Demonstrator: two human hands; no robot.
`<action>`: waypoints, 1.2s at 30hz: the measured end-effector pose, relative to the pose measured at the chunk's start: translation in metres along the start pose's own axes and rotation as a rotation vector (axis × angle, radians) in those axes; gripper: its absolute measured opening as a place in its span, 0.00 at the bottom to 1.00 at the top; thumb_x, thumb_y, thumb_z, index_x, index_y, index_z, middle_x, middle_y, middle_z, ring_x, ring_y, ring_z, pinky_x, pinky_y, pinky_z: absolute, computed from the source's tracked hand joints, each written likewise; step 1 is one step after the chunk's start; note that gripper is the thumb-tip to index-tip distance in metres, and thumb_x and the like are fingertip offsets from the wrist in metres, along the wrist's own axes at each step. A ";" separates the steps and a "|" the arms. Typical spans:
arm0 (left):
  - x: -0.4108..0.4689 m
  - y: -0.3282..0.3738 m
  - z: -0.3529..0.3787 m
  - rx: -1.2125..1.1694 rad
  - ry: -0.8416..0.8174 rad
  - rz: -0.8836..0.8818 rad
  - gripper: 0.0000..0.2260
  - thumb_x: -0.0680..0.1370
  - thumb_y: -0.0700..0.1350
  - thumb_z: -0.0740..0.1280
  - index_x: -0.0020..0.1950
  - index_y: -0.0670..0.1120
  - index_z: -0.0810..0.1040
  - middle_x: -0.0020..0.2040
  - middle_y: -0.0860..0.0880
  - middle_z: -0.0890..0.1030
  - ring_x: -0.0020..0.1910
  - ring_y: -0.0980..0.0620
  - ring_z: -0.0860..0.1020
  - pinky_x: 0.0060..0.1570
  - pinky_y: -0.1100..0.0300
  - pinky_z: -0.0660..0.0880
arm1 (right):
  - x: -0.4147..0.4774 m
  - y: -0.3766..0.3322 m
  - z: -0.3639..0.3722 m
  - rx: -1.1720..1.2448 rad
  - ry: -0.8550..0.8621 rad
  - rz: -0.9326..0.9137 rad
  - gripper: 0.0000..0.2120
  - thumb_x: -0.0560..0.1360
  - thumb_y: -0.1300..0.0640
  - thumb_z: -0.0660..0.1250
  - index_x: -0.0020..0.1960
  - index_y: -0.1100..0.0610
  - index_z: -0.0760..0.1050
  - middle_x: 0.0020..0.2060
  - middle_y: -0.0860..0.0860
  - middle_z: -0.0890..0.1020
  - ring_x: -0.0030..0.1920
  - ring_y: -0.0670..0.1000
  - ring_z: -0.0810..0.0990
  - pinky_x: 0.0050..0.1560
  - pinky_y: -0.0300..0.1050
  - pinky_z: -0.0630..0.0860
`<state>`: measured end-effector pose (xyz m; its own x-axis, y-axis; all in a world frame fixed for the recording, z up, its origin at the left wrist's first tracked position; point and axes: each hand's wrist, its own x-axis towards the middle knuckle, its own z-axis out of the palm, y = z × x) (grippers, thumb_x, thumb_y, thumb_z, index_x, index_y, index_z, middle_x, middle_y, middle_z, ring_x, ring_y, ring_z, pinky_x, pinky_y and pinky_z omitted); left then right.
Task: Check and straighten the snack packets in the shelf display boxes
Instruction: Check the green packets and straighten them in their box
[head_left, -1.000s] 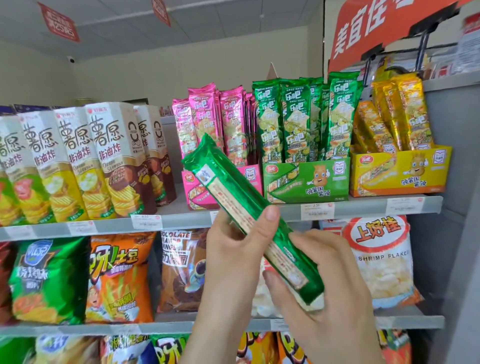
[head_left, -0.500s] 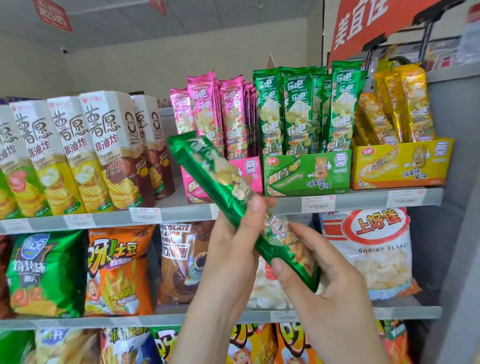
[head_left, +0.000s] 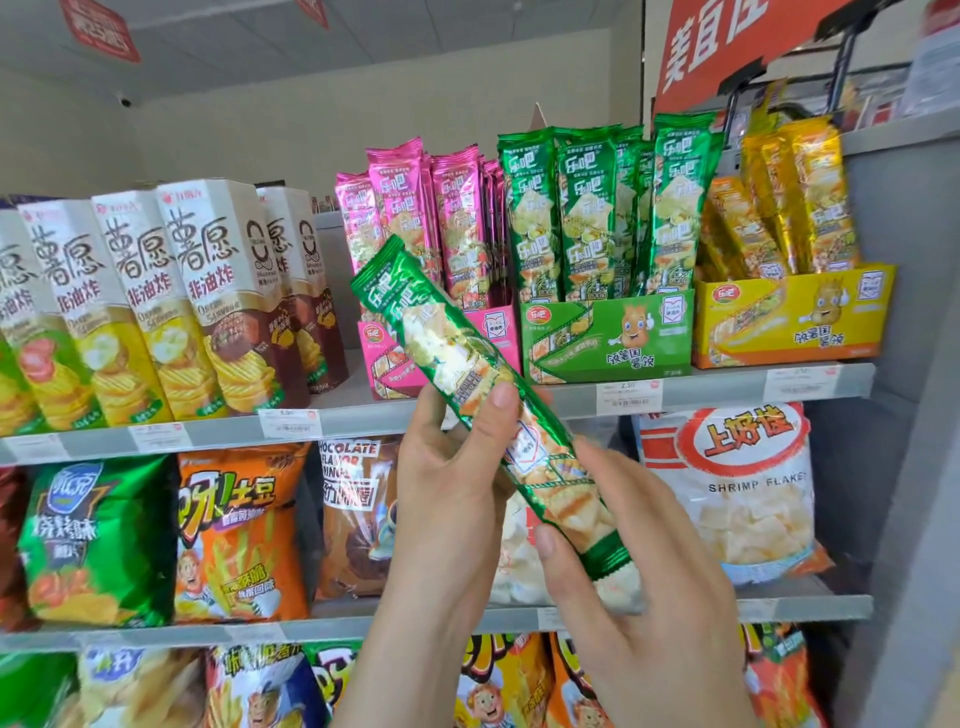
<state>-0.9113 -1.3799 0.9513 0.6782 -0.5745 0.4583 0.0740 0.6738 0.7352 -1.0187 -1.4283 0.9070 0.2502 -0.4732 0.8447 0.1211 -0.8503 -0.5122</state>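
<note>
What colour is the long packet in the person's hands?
The long foil snack packet is shiny green with pale crisps pictured, clearest in the head view.

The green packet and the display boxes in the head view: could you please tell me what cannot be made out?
Head view:
- green packet: back face, turned away; part of the front under the left hand thumb.
- pink display box: front mostly behind the packet.
- price tags: print too small.
- bottom-shelf bags: cut off by the lower edge.

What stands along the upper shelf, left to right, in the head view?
From the left: tall snack cartons, pink display box, green display box, yellow display box. The held green packet overlaps the pink box, so it is left out.
</note>
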 end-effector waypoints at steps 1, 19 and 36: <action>0.001 0.000 0.000 -0.002 0.007 -0.006 0.26 0.71 0.49 0.74 0.66 0.44 0.73 0.49 0.46 0.85 0.45 0.50 0.83 0.44 0.58 0.80 | -0.005 -0.001 -0.001 0.043 0.001 -0.004 0.23 0.74 0.49 0.67 0.67 0.53 0.74 0.63 0.46 0.78 0.62 0.41 0.76 0.58 0.30 0.72; 0.054 0.030 0.016 -0.155 0.104 -0.103 0.19 0.81 0.56 0.60 0.42 0.43 0.79 0.34 0.46 0.78 0.30 0.51 0.77 0.31 0.61 0.76 | -0.028 0.030 0.013 0.586 -0.078 0.346 0.20 0.61 0.51 0.81 0.45 0.40 0.75 0.54 0.42 0.82 0.51 0.46 0.84 0.43 0.38 0.80; 0.000 0.002 -0.036 0.407 -0.245 -0.128 0.15 0.63 0.45 0.76 0.49 0.50 0.84 0.50 0.43 0.85 0.44 0.46 0.84 0.44 0.54 0.81 | 0.144 0.033 -0.039 0.796 0.315 0.364 0.07 0.76 0.52 0.69 0.41 0.51 0.73 0.34 0.43 0.82 0.36 0.43 0.78 0.37 0.40 0.74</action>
<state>-0.8845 -1.3615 0.9345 0.4869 -0.7660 0.4198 -0.1793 0.3828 0.9063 -1.0163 -1.5334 1.0176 0.1440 -0.8198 0.5543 0.7387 -0.2836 -0.6114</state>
